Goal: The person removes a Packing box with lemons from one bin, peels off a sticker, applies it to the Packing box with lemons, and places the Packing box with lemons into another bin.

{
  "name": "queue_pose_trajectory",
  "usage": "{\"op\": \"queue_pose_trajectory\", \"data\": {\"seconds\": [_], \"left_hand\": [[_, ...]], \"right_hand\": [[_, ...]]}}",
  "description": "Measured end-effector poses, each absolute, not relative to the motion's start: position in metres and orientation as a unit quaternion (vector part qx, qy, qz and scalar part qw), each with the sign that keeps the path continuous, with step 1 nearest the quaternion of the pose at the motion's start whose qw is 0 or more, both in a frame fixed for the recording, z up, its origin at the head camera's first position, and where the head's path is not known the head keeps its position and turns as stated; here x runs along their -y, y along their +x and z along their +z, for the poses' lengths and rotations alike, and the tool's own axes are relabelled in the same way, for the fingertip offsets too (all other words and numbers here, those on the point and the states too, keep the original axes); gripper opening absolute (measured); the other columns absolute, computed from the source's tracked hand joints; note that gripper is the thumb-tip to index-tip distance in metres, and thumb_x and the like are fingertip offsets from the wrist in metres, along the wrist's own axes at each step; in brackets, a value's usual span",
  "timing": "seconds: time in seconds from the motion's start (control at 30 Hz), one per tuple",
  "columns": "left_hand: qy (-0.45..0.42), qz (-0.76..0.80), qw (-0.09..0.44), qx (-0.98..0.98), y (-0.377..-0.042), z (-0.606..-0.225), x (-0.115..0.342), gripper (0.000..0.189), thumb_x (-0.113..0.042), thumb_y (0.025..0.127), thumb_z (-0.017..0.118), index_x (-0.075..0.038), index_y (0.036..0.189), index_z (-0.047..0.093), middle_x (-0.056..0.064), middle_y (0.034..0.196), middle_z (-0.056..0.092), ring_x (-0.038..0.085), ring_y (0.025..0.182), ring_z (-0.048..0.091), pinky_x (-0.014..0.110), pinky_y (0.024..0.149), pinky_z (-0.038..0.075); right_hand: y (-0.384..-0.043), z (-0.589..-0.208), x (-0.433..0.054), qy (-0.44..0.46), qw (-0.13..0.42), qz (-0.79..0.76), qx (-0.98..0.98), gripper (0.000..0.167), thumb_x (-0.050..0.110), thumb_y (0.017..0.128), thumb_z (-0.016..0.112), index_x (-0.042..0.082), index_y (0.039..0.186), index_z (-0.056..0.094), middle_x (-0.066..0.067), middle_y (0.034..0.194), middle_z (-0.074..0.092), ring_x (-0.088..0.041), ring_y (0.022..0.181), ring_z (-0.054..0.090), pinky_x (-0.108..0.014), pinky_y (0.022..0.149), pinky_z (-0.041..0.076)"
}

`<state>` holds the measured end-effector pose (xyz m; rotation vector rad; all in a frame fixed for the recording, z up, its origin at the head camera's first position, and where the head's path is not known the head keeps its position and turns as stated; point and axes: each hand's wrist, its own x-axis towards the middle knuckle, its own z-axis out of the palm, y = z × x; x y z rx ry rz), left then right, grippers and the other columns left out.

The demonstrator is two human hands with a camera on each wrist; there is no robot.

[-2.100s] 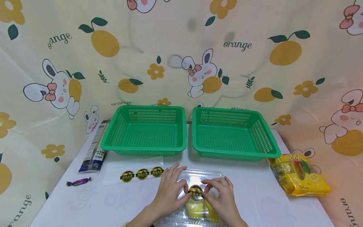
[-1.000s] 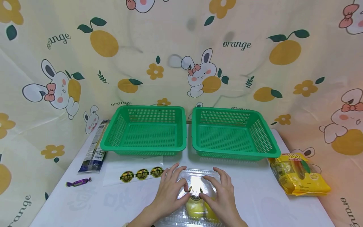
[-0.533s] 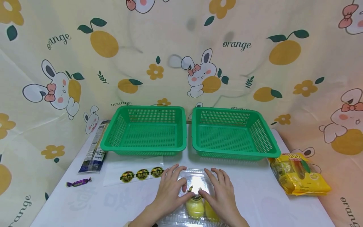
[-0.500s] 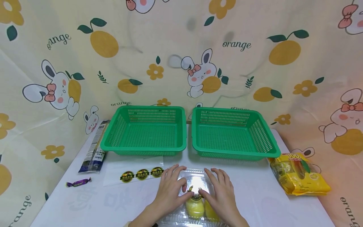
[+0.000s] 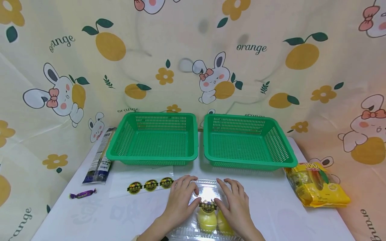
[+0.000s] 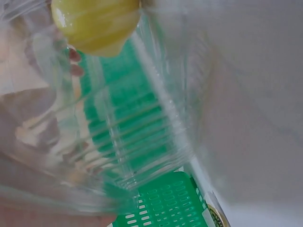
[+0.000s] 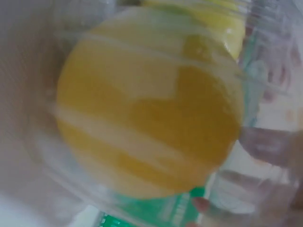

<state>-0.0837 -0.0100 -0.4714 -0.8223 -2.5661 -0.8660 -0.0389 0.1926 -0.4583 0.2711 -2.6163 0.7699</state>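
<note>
A clear plastic clamshell box [image 5: 185, 231] lies at the table's near edge with yellow fruit inside. A round black and gold sticker [image 5: 208, 207] is on its lid. In the left wrist view a lemon [image 6: 97, 26] shows through the ridged wall; the right wrist view has a rounder orange-yellow fruit [image 7: 151, 104], its kind unclear. My left hand [image 5: 180, 201] rests on the box's left side, fingers loosely bent, thumb just left of the sticker. On the right side lies my right hand [image 5: 236, 204], fingers spread, thumb at the sticker's right edge. Neither hand grips anything.
Two green plastic baskets [image 5: 152, 160] [image 5: 250, 164] stand at the back. Left of the box is a sheet with several round stickers [image 5: 150, 185]. A long packet [image 5: 99, 160] and a purple-wrapped candy [image 5: 82, 194] lie far left, a yellow bag [image 5: 319, 187] far right.
My right hand has gone from pinching the sticker's edge to lying with fingers spread on the lid. Both thumbs pressed on the sticker, then drew apart, so its face shows again.
</note>
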Motion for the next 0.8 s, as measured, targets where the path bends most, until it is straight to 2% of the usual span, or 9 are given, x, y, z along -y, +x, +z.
{"op": "queue_pose_trajectory", "data": {"seconds": [0.13, 0.23, 0.33, 0.43, 0.53, 0.8], "left_hand": [[-0.291, -0.298, 0.156, 0.896, -0.0833, -0.4713, 0.0108, 0.024, -0.018, 0.081, 0.078, -0.02, 0.093, 0.057, 0.003, 0.131, 0.058, 0.028, 0.126, 0.048, 0.054, 0.104, 0.037], [-0.294, -0.292, 0.154, 0.897, -0.0833, -0.4717, 0.0115, 0.022, -0.019, 0.084, 0.075, -0.02, 0.097, 0.057, 0.002, 0.132, 0.057, 0.027, 0.127, 0.047, 0.053, 0.105, 0.036], [-0.298, -0.284, 0.149, 0.899, -0.0832, -0.4719, 0.0121, 0.031, -0.035, 0.083, 0.077, -0.02, 0.101, 0.056, 0.002, 0.134, 0.055, 0.027, 0.129, 0.046, 0.052, 0.106, 0.035], [-0.3, -0.276, 0.145, 0.902, -0.0829, -0.472, 0.0126, 0.05, -0.052, 0.075, 0.081, -0.021, 0.104, 0.054, 0.001, 0.135, 0.054, 0.026, 0.13, 0.045, 0.051, 0.106, 0.035], [-0.299, -0.27, 0.148, 0.903, -0.0827, -0.4719, 0.0123, 0.053, -0.052, 0.072, 0.083, -0.022, 0.104, 0.053, 0.0, 0.134, 0.054, 0.026, 0.129, 0.045, 0.051, 0.105, 0.036], [-0.293, -0.292, 0.158, 0.897, -0.0833, -0.4734, 0.011, 0.043, -0.031, 0.073, 0.087, -0.021, 0.099, 0.055, 0.002, 0.13, 0.057, 0.025, 0.125, 0.047, 0.052, 0.104, 0.037]], "right_hand": [[-0.0374, -0.4587, -0.1934, 0.104, 0.198, 0.28, 0.933, 0.06, 0.013, 0.082, 0.08, 0.009, 0.138, 0.058, -0.017, 0.137, 0.051, -0.043, 0.129, 0.037, -0.073, 0.092, 0.033], [-0.0367, -0.4589, -0.1933, 0.099, 0.185, 0.279, 0.937, 0.06, 0.023, 0.085, 0.078, 0.009, 0.14, 0.056, -0.019, 0.14, 0.05, -0.044, 0.132, 0.035, -0.073, 0.095, 0.029], [-0.0365, -0.4594, -0.193, 0.09, 0.172, 0.266, 0.944, 0.073, 0.044, 0.082, 0.079, 0.009, 0.141, 0.054, -0.018, 0.142, 0.048, -0.044, 0.134, 0.033, -0.072, 0.098, 0.027], [-0.0367, -0.4602, -0.1925, 0.088, 0.174, 0.244, 0.95, 0.087, 0.056, 0.073, 0.081, 0.01, 0.142, 0.053, -0.019, 0.142, 0.048, -0.044, 0.134, 0.034, -0.071, 0.098, 0.028], [-0.0365, -0.4607, -0.1922, 0.091, 0.178, 0.239, 0.95, 0.088, 0.053, 0.072, 0.083, 0.011, 0.142, 0.053, -0.018, 0.141, 0.048, -0.044, 0.133, 0.035, -0.07, 0.096, 0.031], [-0.0378, -0.4603, -0.1927, 0.097, 0.178, 0.256, 0.945, 0.074, 0.031, 0.079, 0.084, 0.013, 0.144, 0.052, -0.016, 0.139, 0.048, -0.043, 0.132, 0.034, -0.073, 0.091, 0.035]]}}
